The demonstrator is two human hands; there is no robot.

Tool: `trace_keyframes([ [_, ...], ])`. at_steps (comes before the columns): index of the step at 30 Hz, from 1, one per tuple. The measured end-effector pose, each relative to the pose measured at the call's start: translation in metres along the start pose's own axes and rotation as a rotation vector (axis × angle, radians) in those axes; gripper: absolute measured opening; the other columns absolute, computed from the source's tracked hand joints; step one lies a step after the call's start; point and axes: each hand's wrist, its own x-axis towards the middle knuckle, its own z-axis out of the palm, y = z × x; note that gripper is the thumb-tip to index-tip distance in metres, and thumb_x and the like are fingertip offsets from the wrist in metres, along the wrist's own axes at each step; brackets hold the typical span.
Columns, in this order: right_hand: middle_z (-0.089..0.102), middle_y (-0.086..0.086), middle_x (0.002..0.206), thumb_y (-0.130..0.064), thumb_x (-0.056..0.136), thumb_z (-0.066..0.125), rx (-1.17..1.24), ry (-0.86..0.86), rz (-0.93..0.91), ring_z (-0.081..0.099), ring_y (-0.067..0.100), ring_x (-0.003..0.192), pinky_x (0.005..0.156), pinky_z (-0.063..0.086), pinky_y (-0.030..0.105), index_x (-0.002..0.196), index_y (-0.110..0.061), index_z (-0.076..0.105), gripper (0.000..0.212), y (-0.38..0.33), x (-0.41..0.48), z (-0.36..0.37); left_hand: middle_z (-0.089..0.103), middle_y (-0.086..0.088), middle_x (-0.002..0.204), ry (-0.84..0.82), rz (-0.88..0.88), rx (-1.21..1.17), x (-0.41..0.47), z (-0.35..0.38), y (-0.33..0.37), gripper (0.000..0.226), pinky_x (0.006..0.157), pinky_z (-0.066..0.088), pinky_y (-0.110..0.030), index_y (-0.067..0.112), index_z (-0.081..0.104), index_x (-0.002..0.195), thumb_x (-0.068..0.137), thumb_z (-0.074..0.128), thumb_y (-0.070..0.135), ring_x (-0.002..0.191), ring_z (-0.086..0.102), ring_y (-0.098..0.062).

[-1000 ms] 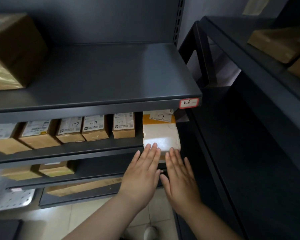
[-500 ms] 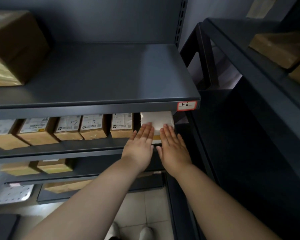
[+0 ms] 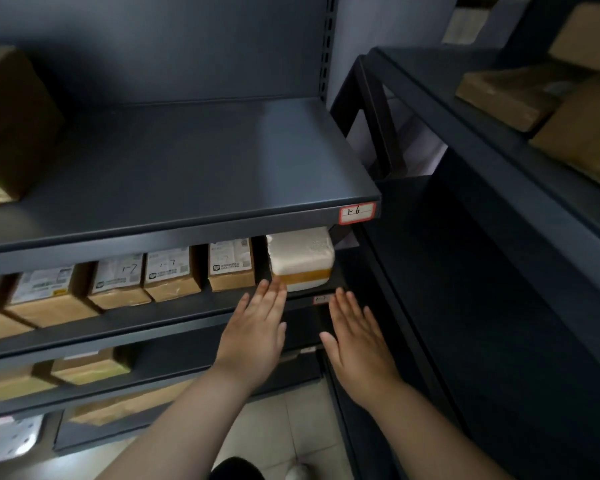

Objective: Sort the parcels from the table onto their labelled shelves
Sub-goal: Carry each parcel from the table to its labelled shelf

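Note:
A white parcel (image 3: 300,255) with a band of tan tape lies at the right end of the second shelf (image 3: 174,322), whose edge label (image 3: 321,299) reads 1-7. To its left stands a row of several brown boxes (image 3: 168,277) marked 1-7. My left hand (image 3: 255,332) is flat with straight fingers, its fingertips at the parcel's front lower corner. My right hand (image 3: 355,341) is also flat and sits just below and right of the parcel, apart from it. Neither hand holds anything.
The shelf above (image 3: 187,168) carries a 1-6 label (image 3: 356,212) and one big brown box (image 3: 11,126) at its far left. Lower shelves hold more brown parcels (image 3: 90,365). A second dark rack (image 3: 499,168) with boxes (image 3: 548,95) stands on the right. Tiled floor (image 3: 274,431) lies below.
The white parcel has been pushed back onto the 1-7 shelf. Both hands have drawn back from it and moved apart, the right one no longer touching it.

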Motion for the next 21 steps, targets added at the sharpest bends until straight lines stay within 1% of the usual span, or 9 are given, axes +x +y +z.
trace_keyframes([
  [4,-0.015,-0.007,0.150,-0.054,0.080,-0.008,-0.005,0.061,0.065,-0.020,0.007,0.138,0.111,-0.016,0.027,0.143,-0.015,-0.009,0.075,-0.014,-0.007,0.000,0.042,-0.008,0.148,0.005,0.135,0.037,0.006,-0.005,-0.007,0.056,0.111,0.027,-0.041,0.008,0.041,0.142,0.092,0.031,0.032,0.138,0.036,-0.021],
  [6,-0.014,-0.007,0.150,-0.054,0.080,-0.007,0.002,0.113,0.128,-0.019,0.006,0.138,0.112,-0.015,0.027,0.148,-0.013,-0.002,0.079,-0.025,-0.011,0.000,0.044,-0.008,0.146,-0.011,0.229,0.058,0.009,-0.011,-0.009,0.057,0.109,0.029,-0.042,0.008,0.044,0.140,0.090,0.031,0.032,0.136,0.039,-0.021],
  [8,-0.018,-0.008,0.148,-0.053,0.079,-0.009,0.008,0.139,0.214,-0.021,0.006,0.137,0.111,-0.016,0.026,0.150,-0.013,0.000,0.082,-0.037,-0.018,-0.001,0.042,-0.008,0.147,-0.016,0.346,0.064,0.012,-0.018,-0.010,0.057,0.110,0.027,-0.042,0.008,0.043,0.141,0.090,0.032,0.031,0.137,0.038,-0.020],
  [12,-0.010,-0.002,0.153,-0.055,0.081,-0.007,0.022,0.223,0.417,-0.016,0.009,0.139,0.113,-0.011,0.029,0.151,-0.011,0.006,0.083,-0.063,-0.053,-0.002,0.041,-0.009,0.148,0.005,0.574,0.052,0.015,-0.028,-0.007,0.058,0.112,0.022,-0.042,0.008,0.042,0.142,0.089,0.057,0.025,0.138,0.036,-0.021],
  [14,-0.018,-0.004,0.148,-0.055,0.078,-0.013,0.012,0.224,0.542,-0.020,0.008,0.137,0.113,-0.014,0.028,0.150,-0.012,-0.001,0.085,-0.073,-0.080,-0.001,0.036,-0.008,0.151,-0.033,0.672,0.055,0.013,-0.032,0.004,0.064,0.114,0.018,-0.040,0.008,0.033,0.145,0.089,0.058,0.025,0.140,0.032,-0.022],
  [16,-0.020,-0.004,0.147,-0.058,0.078,-0.018,-0.007,0.242,0.647,-0.021,0.009,0.136,0.113,-0.014,0.029,0.150,-0.013,-0.004,0.086,-0.079,-0.104,0.002,0.010,-0.003,0.157,-0.084,0.767,0.082,0.006,-0.031,0.017,0.064,0.119,0.003,-0.036,0.012,0.010,0.149,0.097,0.043,0.029,0.147,0.011,-0.018],
  [18,-0.010,0.000,0.152,-0.062,0.082,-0.020,-0.029,0.302,0.777,-0.015,0.012,0.138,0.114,-0.008,0.031,0.150,-0.010,0.006,0.090,-0.090,-0.138,0.005,-0.008,0.002,0.156,-0.114,0.891,0.067,-0.010,-0.026,0.036,0.061,0.119,-0.004,-0.035,0.016,-0.003,0.150,0.101,0.030,0.032,0.147,-0.004,-0.014],
  [19,-0.005,0.002,0.154,-0.061,0.084,-0.017,-0.034,0.319,0.843,-0.012,0.014,0.139,0.114,-0.006,0.032,0.150,-0.009,0.009,0.088,-0.097,-0.159,0.007,-0.008,0.002,0.156,-0.126,0.955,0.052,-0.022,-0.025,0.048,0.060,0.119,-0.003,-0.035,0.016,-0.001,0.150,0.101,0.030,0.032,0.147,-0.002,-0.014],
  [21,-0.007,0.002,0.154,-0.056,0.085,-0.010,-0.042,0.329,0.979,-0.014,0.015,0.139,0.114,-0.007,0.033,0.150,-0.010,0.007,0.081,-0.108,-0.204,0.012,0.010,-0.001,0.157,-0.131,1.087,0.002,-0.050,-0.024,0.077,0.059,0.117,0.005,-0.036,0.013,0.014,0.150,0.099,0.038,0.030,0.146,0.012,-0.016],
])
